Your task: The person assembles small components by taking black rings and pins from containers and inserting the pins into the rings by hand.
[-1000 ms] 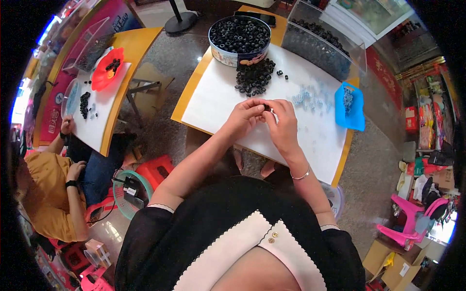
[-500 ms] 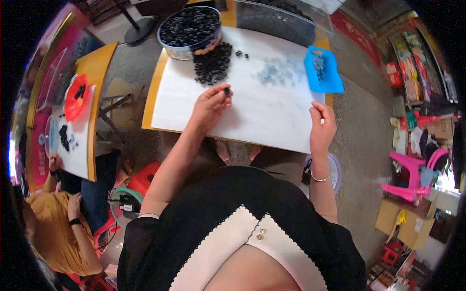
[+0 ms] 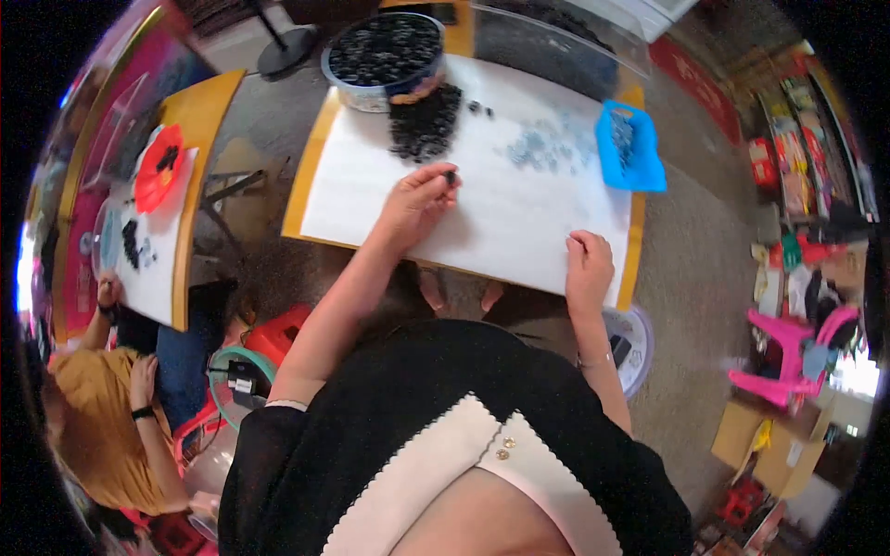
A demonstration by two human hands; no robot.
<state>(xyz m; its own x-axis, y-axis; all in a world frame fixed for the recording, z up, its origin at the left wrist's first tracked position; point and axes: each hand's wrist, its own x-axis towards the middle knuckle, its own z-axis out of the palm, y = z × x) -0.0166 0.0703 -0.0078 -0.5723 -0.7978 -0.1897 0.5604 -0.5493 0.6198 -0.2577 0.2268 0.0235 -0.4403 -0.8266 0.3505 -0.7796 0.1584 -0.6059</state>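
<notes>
My left hand point(image 3: 419, 209) is over the near-left part of the white-topped table point(image 3: 519, 218), a small round black piece point(image 3: 450, 177) pinched between its thumb and fingers. Just beyond it lies a heap of black ring-like pieces point(image 3: 425, 128), spilling from beside a round tub point(image 3: 366, 96) full of the same kind. By the near right corner of the table is my right hand point(image 3: 591, 271), fingers closed together; whatever is in them, if anything, is too small to make out. Small clear bluish pieces point(image 3: 547, 148) are scattered at the far right, next to a blue tray point(image 3: 642, 176) holding more.
A clear plastic bin point(image 3: 561, 46) stands at the table's far side. On the left, a person in a yellow top point(image 3: 107, 417) sits at another table point(image 3: 209, 120) with a red flower-shaped dish point(image 3: 158, 181). A pink stool point(image 3: 793, 357) and cardboard box point(image 3: 774, 445) are on the right.
My right hand has come left and nearer, from the table's right edge to over its near right corner. The left hand keeps its pinch on the black piece. The whole view has shifted slightly.
</notes>
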